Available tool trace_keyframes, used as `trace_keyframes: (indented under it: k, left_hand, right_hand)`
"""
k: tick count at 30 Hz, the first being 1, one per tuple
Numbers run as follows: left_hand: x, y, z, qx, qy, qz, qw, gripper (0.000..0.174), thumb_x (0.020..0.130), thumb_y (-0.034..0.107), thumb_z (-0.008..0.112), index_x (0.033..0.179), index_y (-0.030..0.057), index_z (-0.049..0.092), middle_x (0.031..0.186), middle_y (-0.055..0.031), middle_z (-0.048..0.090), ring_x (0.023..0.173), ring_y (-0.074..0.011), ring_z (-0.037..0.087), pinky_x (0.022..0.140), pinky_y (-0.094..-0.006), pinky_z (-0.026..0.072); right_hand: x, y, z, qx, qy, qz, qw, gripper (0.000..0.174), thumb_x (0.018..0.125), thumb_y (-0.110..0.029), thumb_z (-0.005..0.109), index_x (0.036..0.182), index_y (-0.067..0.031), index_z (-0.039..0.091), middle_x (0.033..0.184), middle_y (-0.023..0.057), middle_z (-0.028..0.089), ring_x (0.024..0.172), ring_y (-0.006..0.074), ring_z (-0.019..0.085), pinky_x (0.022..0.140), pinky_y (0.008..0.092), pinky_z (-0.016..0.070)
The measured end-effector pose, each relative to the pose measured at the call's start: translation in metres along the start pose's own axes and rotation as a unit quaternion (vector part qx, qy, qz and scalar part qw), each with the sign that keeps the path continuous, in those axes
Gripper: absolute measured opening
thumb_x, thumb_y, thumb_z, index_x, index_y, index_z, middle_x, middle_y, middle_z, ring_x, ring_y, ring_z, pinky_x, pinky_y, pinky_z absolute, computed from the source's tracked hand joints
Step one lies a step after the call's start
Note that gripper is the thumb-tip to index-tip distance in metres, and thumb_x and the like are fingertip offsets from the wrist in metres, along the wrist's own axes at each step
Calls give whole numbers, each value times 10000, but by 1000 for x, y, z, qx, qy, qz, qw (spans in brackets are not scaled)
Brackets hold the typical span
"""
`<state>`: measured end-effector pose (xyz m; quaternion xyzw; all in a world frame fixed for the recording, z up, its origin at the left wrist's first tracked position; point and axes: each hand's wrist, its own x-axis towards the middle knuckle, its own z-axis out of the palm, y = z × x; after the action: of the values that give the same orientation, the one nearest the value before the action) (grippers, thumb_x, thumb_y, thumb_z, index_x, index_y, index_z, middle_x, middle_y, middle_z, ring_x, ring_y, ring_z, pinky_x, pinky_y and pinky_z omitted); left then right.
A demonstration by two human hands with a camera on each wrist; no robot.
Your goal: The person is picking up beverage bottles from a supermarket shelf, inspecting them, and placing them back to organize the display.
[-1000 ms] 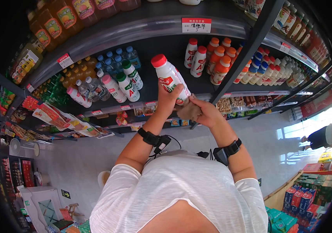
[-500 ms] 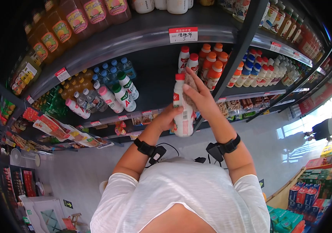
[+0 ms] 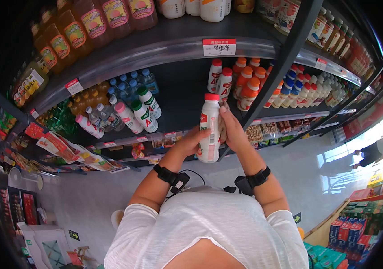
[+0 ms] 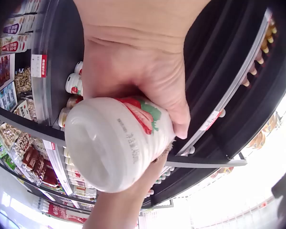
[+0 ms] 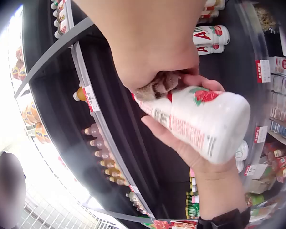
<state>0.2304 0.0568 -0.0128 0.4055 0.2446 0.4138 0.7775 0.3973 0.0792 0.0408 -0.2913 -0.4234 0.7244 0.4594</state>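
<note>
A white milk drink bottle [image 3: 210,136] with a red cap stands nearly upright between the two hands in the head view. My left hand [image 3: 189,141] grips it around its lower half, thumb across the front. In the left wrist view its white base faces the camera. My right hand [image 3: 235,131] holds a brown cloth [image 5: 157,87] against the bottle's upper side, and the palm hides much of the cloth. Two similar red-capped bottles [image 3: 224,84] stand behind on the dark shelf [image 3: 179,85].
Orange-capped bottles [image 3: 248,94] stand right of the red-capped ones, beside a slanting dark shelf post [image 3: 276,74]. Green-capped bottles [image 3: 145,117] and water bottles are on the left. Overhead runs a shelf edge with a price tag [image 3: 219,47]. Snack packs [image 3: 270,130] lie below.
The bottle has gone from tilted to nearly upright and come closer to the body. The right hand with the cloth moved from its base up to its cap, then slightly down its side.
</note>
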Motion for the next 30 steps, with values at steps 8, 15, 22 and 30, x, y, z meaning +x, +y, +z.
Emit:
trace_keyframes:
  k: [8, 15, 22, 30]
  left_hand:
    - [13, -3, -16, 116, 165, 138, 970, 642, 874, 271, 712, 1365, 51, 363, 1193, -92, 567, 1095, -186, 577, 941, -364, 483]
    - [26, 4, -53, 198, 320, 173, 910, 684, 757, 265, 834, 1247, 25, 422, 1043, -83, 613, 931, -170, 628, 824, -328, 520]
    - [35, -5, -108, 215, 385, 261, 858, 674, 737, 227, 845, 1219, 23, 420, 1012, -88, 605, 869, -169, 614, 780, -319, 513]
    - [60, -14, -147, 289, 423, 300, 805, 811, 637, 253, 894, 1265, 10, 441, 1076, -129, 554, 965, -244, 565, 855, -404, 470]
  right_hand:
    - [4, 17, 1, -113, 68, 16, 991, 382, 924, -66, 584, 1297, 7, 546, 1251, 99, 574, 1116, 144, 548, 953, 279, 439]
    - [17, 50, -27, -95, 108, 16, 989, 399, 792, 63, 584, 1180, -19, 631, 1018, 60, 623, 908, 136, 601, 811, 252, 482]
    - [19, 76, -26, -2, 105, 111, 988, 411, 833, 18, 610, 1240, -7, 563, 1036, 93, 639, 875, 179, 626, 768, 277, 502]
    - [19, 82, -27, 3, 91, 126, 988, 371, 874, -51, 620, 1236, -1, 552, 1003, 94, 649, 864, 185, 631, 754, 268, 499]
